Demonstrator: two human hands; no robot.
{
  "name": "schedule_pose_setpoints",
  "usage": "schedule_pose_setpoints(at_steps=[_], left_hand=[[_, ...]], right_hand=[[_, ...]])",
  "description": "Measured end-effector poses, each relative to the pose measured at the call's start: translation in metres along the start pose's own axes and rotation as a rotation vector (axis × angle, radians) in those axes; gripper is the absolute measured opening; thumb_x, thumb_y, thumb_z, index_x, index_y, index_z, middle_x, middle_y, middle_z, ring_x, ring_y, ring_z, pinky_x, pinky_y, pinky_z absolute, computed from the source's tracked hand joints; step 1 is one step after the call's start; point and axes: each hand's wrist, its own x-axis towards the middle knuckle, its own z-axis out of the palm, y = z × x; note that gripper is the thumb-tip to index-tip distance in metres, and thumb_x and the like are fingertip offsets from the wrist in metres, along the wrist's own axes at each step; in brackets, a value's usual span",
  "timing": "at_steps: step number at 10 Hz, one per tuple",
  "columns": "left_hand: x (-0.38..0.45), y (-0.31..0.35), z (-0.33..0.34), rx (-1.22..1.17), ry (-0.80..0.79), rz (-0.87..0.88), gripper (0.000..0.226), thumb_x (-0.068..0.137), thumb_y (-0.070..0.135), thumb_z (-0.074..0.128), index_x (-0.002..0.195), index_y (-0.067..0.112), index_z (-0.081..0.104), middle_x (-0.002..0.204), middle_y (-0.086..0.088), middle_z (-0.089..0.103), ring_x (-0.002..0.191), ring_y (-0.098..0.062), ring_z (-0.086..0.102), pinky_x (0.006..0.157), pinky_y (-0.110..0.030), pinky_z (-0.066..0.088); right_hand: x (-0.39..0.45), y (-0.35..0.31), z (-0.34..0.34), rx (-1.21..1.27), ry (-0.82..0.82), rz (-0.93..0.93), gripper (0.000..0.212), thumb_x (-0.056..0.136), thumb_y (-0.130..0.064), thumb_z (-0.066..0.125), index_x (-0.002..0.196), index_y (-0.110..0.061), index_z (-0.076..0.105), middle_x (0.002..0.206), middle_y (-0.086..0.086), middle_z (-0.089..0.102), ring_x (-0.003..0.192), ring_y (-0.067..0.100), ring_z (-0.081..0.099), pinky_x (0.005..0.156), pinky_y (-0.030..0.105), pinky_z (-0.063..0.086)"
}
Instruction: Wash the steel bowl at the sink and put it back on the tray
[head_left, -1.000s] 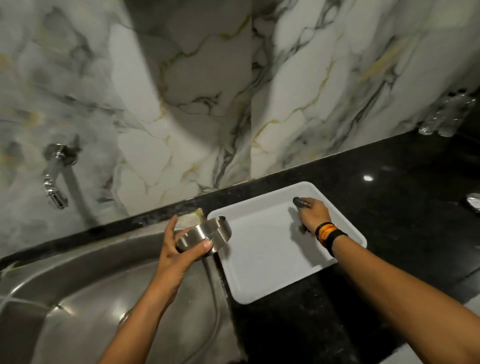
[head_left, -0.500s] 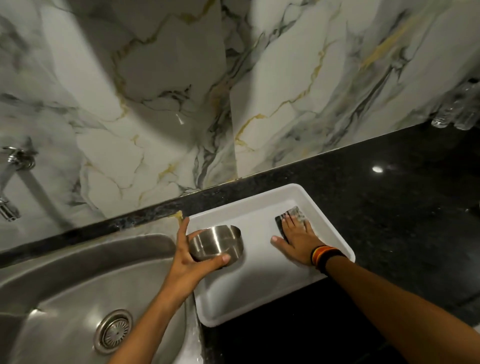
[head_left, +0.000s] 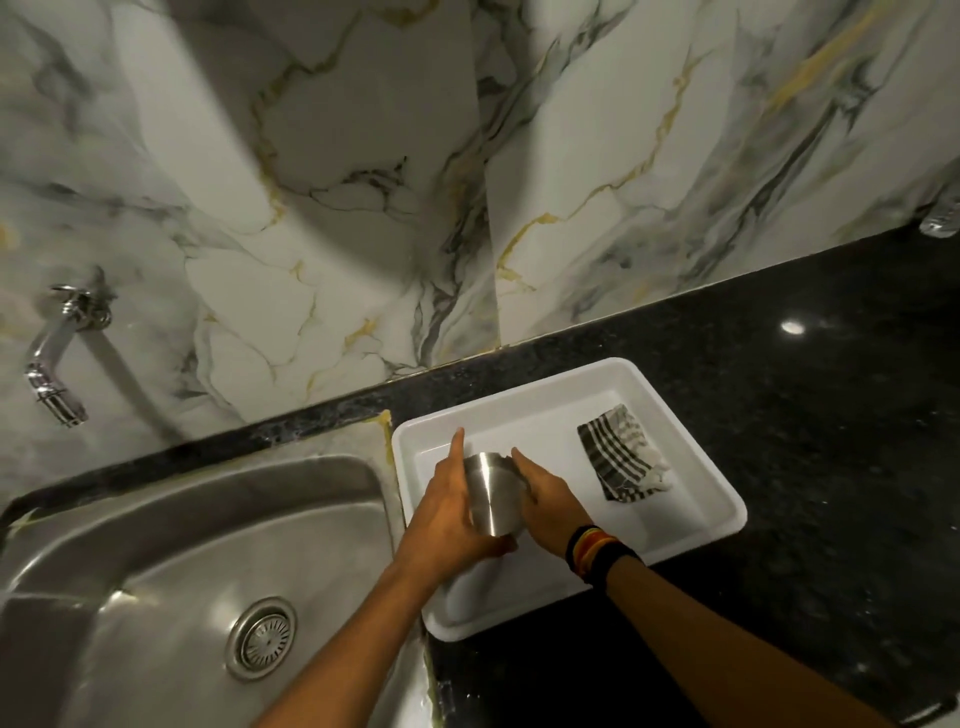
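The steel bowl (head_left: 491, 493) is tipped with its base toward me, held over the left part of the white tray (head_left: 691, 525). My left hand (head_left: 449, 512) grips it from the left, index finger stretched out along its side. My right hand (head_left: 545, 501), with dark and orange bands at the wrist, presses against the bowl's right side. Whether the bowl touches the tray floor is hidden by my hands. A striped grey and white cloth (head_left: 621, 454) lies folded in the tray's right half.
The steel sink (head_left: 156, 571) with its round drain (head_left: 262, 636) lies left of the tray. A chrome tap (head_left: 52, 358) juts from the marble wall above it. The black stone counter (head_left: 805, 395) runs to the right, with a clear bottle (head_left: 943, 221) at the far right.
My left hand carried the bowl from the sink's edge to over the tray. My right hand let go of the cloth, left it in the tray, and came onto the bowl.
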Motion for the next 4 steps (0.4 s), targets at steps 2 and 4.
schedule_pose_setpoints(at_steps=[2,4], left_hand=[[0.024,-0.018,0.020,0.177,-0.022,-0.053,0.159,0.058,0.059,0.098,0.165,0.038,-0.018,0.164,-0.004,0.038,0.147,-0.026,0.046,0.119,-0.046,0.041],[0.014,-0.013,-0.002,0.282,-0.012,0.106,0.152,0.067,0.066,0.090,0.168,0.030,-0.017,0.179,-0.001,-0.008,0.165,-0.025,-0.004,0.133,-0.043,0.001]], right_hand=[[0.008,0.005,0.011,0.050,0.029,0.089,0.047,0.110,-0.028,0.037,0.157,-0.019,0.035,0.159,0.004,0.043,0.141,0.018,0.043,0.117,0.025,0.028],[-0.002,-0.007,0.006,-0.063,0.222,0.003,0.054,0.102,-0.014,0.055,0.154,-0.011,0.039,0.156,0.012,0.047,0.144,0.027,0.044,0.123,0.040,0.030]])
